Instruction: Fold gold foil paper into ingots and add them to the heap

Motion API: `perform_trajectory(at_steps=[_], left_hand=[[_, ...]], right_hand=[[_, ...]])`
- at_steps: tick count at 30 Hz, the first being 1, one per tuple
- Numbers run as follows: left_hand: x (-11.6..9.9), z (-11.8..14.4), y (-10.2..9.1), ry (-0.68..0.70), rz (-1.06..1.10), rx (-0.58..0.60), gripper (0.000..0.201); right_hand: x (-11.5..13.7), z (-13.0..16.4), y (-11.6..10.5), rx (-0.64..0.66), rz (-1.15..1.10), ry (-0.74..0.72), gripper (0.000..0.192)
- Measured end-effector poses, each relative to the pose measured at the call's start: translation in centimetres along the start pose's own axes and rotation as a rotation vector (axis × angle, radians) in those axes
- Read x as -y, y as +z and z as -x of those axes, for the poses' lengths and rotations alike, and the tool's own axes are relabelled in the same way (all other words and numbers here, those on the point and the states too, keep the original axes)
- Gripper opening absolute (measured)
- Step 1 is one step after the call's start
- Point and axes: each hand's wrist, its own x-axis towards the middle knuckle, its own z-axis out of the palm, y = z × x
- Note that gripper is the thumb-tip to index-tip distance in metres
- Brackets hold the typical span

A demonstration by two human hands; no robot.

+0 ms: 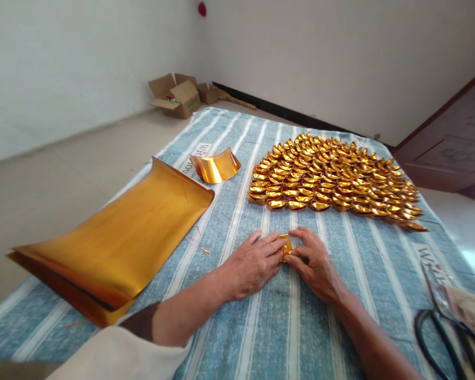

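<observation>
My left hand (252, 264) and my right hand (315, 264) meet at the middle of a blue striped cloth (261, 327). Between their fingertips they pinch a small folded piece of gold foil paper (286, 246), pressed down on the cloth. Both hands lie low, palms down. Just beyond them spreads a wide patch of several finished gold folded pieces (332, 179), laid in overlapping rows. A stack of large gold foil sheets (114, 243) lies to the left of my left arm, its edges curling up.
A curled gold foil strip (216, 166) sits behind the stack. Black-handled scissors (443, 322) lie at the right edge on a brown paper. Open cardboard boxes (180, 95) stand by the far wall. A dark wooden door (455, 148) is at the right.
</observation>
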Motion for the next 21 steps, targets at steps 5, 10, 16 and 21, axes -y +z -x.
perform_trajectory(at_steps=[5,10,16,21], left_hand=[[0.0,0.1,0.1,-0.012,0.006,0.006,0.030],[0.1,0.3,0.3,-0.051,0.050,-0.002,0.034],[0.5,0.4,0.4,-0.076,0.090,0.014,0.038],[1.1,0.4,0.3,-0.055,0.145,0.012,0.041]], right_hand=[[0.0,-0.1,0.3,-0.050,-0.024,0.039,0.027],[-0.1,0.0,0.4,-0.064,-0.029,0.068,0.026],[-0.1,-0.2,0.3,-0.064,-0.044,0.073,0.027],[0.2,-0.3,0.4,-0.066,-0.050,0.092,0.027]])
